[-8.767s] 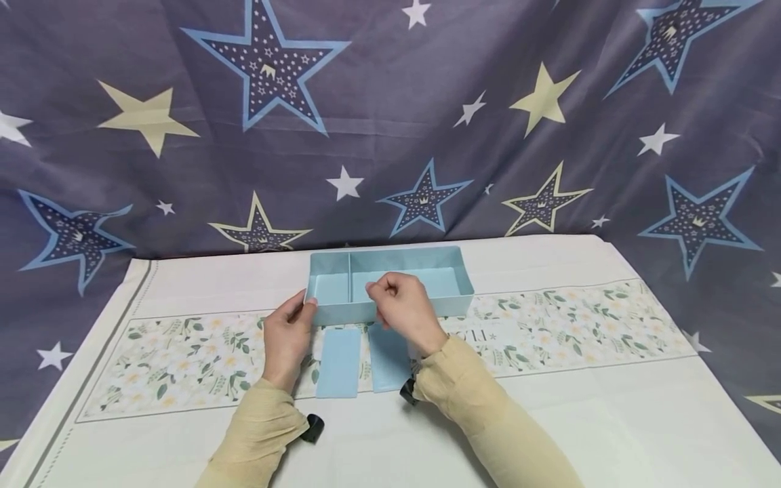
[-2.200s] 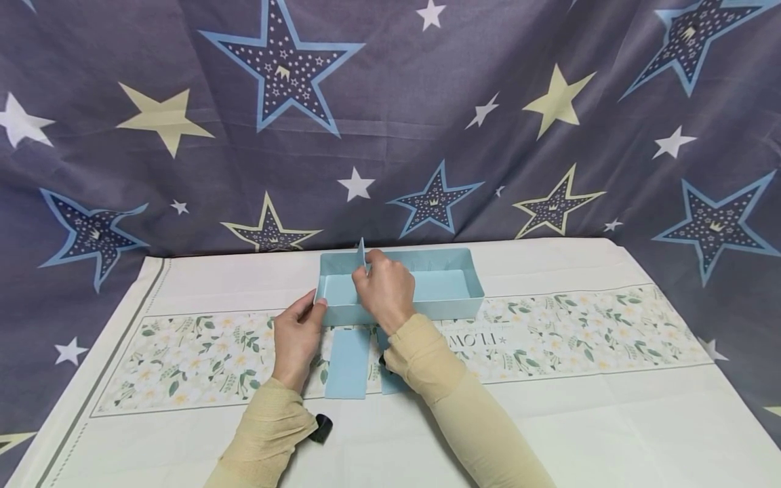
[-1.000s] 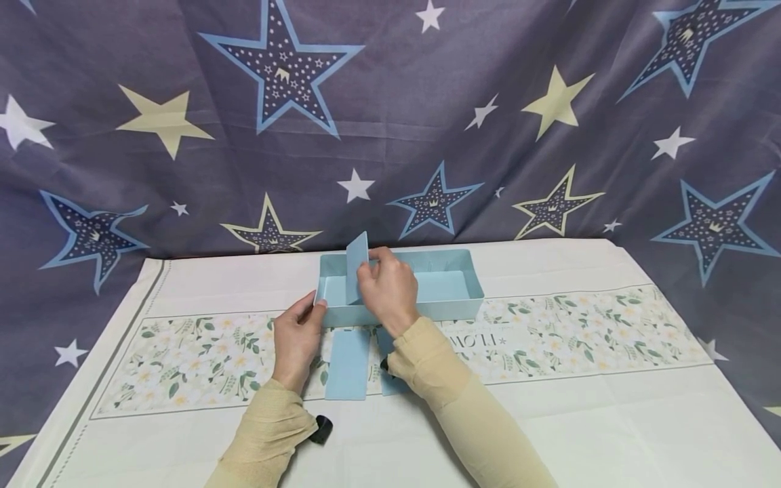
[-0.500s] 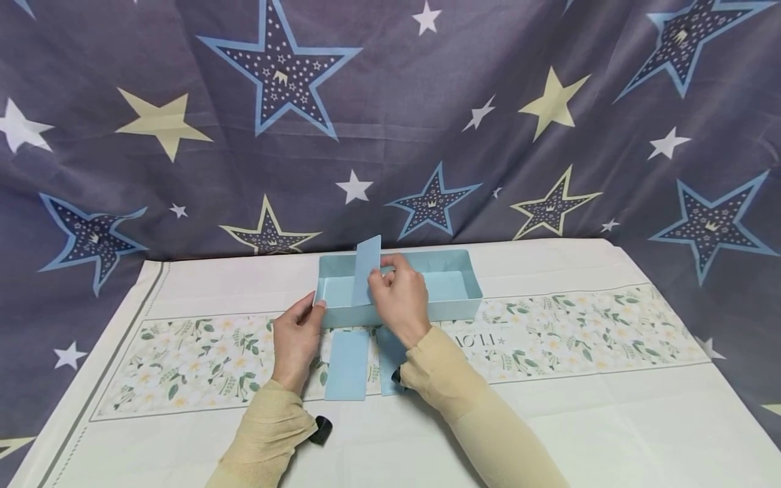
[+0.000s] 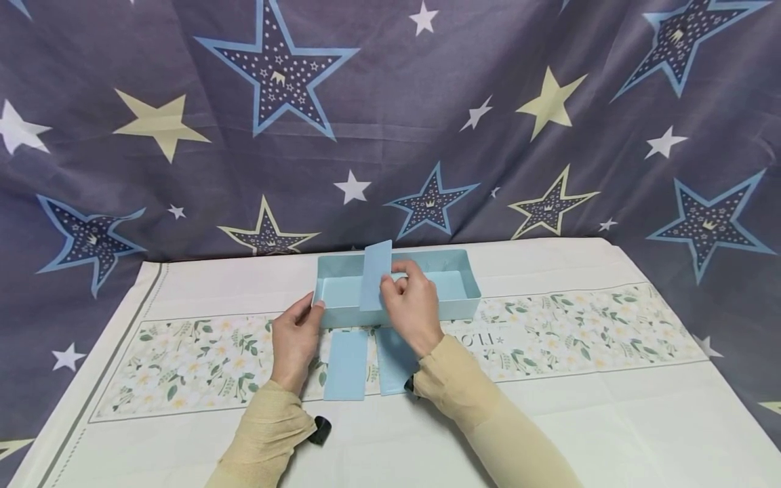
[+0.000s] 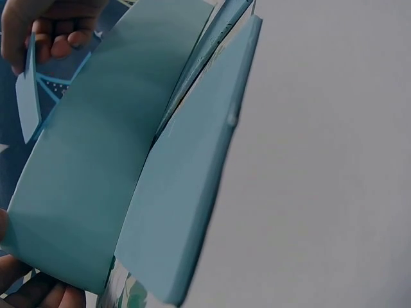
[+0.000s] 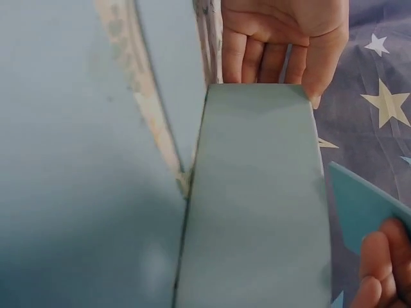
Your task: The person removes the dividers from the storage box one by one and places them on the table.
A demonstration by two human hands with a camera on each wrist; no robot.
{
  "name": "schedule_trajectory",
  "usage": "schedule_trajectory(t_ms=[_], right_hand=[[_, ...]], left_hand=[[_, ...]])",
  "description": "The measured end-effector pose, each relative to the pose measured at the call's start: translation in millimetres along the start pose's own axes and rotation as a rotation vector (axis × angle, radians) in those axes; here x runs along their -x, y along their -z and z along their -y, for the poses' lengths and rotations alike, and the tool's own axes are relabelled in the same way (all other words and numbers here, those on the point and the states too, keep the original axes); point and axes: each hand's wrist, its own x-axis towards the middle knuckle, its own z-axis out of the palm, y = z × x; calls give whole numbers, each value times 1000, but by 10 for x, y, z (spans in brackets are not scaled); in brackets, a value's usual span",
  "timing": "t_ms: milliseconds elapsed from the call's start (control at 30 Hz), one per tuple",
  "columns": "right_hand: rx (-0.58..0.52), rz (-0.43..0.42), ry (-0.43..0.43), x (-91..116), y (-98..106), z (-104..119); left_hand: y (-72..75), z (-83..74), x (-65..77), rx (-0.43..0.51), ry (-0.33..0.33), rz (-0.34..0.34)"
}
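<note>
A light blue rectangular storage box (image 5: 448,310) stands on the table. At its left end my left hand (image 5: 293,342) holds the corner, thumb at the rim and fingers behind the side wall. My right hand (image 5: 415,305) pinches a flat blue divider (image 5: 375,274) by its right edge, over the middle of the box. The divider is raised, its top above the back rim and its broad face turned towards the head camera. In the left wrist view the divider (image 6: 27,102) shows beyond the box wall (image 6: 96,147); the right wrist view shows my left hand (image 7: 282,38) at the box's end.
Two flat blue panels lie in front of the box, a left one (image 5: 346,366) and a right one (image 5: 393,359) partly under my right forearm. They lie on a floral printed strip (image 5: 201,366) of the white tablecloth (image 5: 549,434). A star-patterned curtain (image 5: 378,142) hangs behind.
The divider stood across the box at first. My right hand has lifted it from its place, moved it right and turned its face forward. My left hand has stayed at the box's corner.
</note>
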Motion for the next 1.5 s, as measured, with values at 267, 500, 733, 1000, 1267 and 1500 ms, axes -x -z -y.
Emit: schedule_trajectory(t_ms=[267,500,733,1000,1267,1500], right_hand=[[-63,11,-34,65,106,-72],[-97,28,-36,118,205,-95],[-149,65,-111,187,296,-85],[-198,99,-196,247,402,-99],[-277,116,-294,314,482,-112],[-232,95,-282,407,485,-261]], left_hand=[[-2,-12,-2,-9,-9,9],[-2,2,-3,-15,-4,-3],[13,-14,3,-7,5,7],[-12,20,-5,-10,9,3],[39,-64,23,6,5,38],[101,-314,99,9,40,63]])
